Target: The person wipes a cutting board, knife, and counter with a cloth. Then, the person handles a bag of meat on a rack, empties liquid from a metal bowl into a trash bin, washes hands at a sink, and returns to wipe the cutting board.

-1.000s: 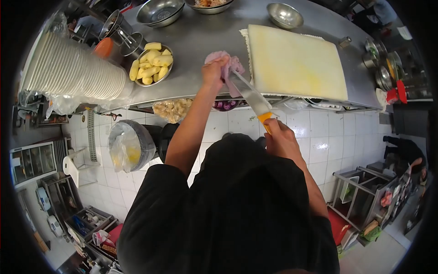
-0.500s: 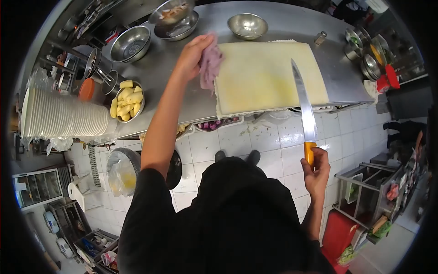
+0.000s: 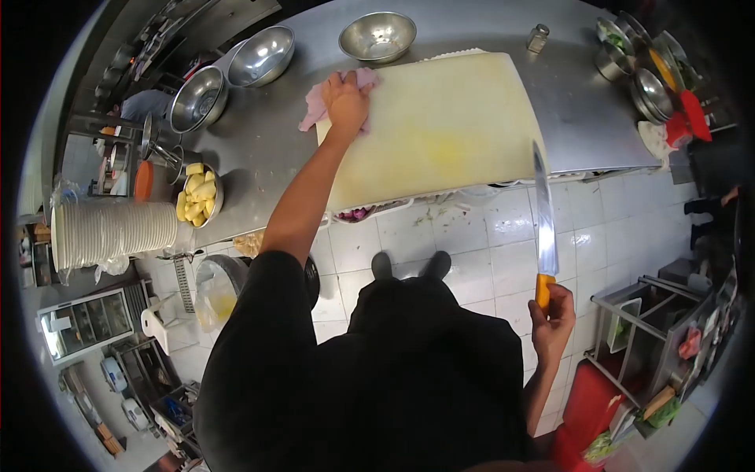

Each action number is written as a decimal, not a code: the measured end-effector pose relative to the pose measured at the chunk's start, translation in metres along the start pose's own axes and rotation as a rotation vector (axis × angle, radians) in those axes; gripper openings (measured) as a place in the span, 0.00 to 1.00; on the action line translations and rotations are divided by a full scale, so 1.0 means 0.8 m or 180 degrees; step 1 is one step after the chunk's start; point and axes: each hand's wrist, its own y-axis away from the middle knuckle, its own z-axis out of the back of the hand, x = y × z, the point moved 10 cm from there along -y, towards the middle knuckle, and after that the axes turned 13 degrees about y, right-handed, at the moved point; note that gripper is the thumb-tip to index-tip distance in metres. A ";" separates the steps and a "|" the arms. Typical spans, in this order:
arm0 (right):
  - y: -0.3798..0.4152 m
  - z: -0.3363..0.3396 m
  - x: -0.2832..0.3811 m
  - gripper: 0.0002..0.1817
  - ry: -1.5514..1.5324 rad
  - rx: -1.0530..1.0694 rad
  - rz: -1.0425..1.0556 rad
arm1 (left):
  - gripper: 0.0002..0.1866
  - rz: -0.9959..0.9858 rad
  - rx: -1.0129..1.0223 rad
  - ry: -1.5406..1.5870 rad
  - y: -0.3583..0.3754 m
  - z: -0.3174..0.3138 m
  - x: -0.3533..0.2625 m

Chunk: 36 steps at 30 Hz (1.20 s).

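My left hand [image 3: 345,104] presses a pink cloth [image 3: 314,106] onto the upper left corner of the cutting board [image 3: 440,118]. The fingers are bent over the cloth, and part of it spreads past the board's edge onto the steel counter. The board is pale, with yellow stains near its middle. In my right hand [image 3: 555,315] is a large kitchen knife [image 3: 545,212], gripped by its orange handle. Its blade points away from me, with the tip over the board's right edge.
Metal bowls [image 3: 377,38] stand along the counter's far side. Peeled yellow pieces fill another bowl [image 3: 197,197] at left, beside stacked white containers [image 3: 118,236]. A small shaker [image 3: 538,38] stands beyond the board. A lined bin [image 3: 216,295] and a metal rack [image 3: 637,322] flank me.
My left hand has brought the cloth from beside the board down onto its corner. The knife has swung slightly right and nearer me. The bowl of food at the back is no longer visible.
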 end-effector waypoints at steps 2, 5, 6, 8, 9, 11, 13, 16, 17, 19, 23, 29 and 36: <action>-0.003 0.016 -0.020 0.21 -0.0178 -0.0078 -0.0004 | 0.20 0.0003 -0.0081 -0.0010 -0.006 -0.017 -0.009; -0.004 0.036 -0.038 0.21 -0.0274 -0.0236 -0.0103 | 0.19 0.0018 0.0263 0.0293 -0.010 -0.060 -0.058; -0.005 0.042 -0.042 0.20 -0.0293 -0.0281 -0.0136 | 0.18 0.0002 0.0182 0.0342 -0.010 -0.072 -0.082; -0.007 0.051 -0.048 0.20 -0.0331 -0.0389 -0.0196 | 0.18 -0.0030 -0.0021 0.0425 -0.011 -0.095 -0.129; -0.006 0.054 -0.049 0.20 -0.0338 -0.0438 -0.0242 | 0.18 -0.0069 -0.0021 0.0539 -0.018 -0.109 -0.148; -0.003 0.058 -0.057 0.20 -0.0396 -0.0517 -0.0319 | 0.18 -0.0099 -0.0003 0.0751 -0.030 -0.137 -0.178; 0.000 0.060 -0.066 0.20 -0.0496 -0.0564 -0.0360 | 0.17 -0.0047 0.0092 0.0838 -0.037 -0.161 -0.218; 0.002 0.064 -0.068 0.20 -0.0446 -0.0591 -0.0247 | 0.17 -0.0256 0.0572 0.1044 -0.019 -0.171 -0.284; 0.001 0.064 -0.069 0.20 -0.0559 -0.0654 -0.0234 | 0.17 -0.0452 0.0596 0.1282 -0.002 -0.175 -0.299; -0.004 0.063 -0.072 0.20 -0.0807 -0.0745 -0.0183 | 0.17 -0.0645 0.0726 0.1450 0.033 -0.165 -0.319; -0.036 0.063 -0.042 0.21 -0.0744 -0.0724 0.0121 | 0.18 -0.0602 0.1547 0.1776 0.095 -0.116 -0.336; -0.080 0.047 0.026 0.21 -0.0891 -0.0408 0.0649 | 0.19 -0.0882 0.1137 0.1410 0.159 -0.009 -0.236; -0.110 0.014 0.046 0.21 -0.0878 -0.0023 0.0819 | 0.21 0.0228 0.0728 0.0739 0.204 0.110 -0.094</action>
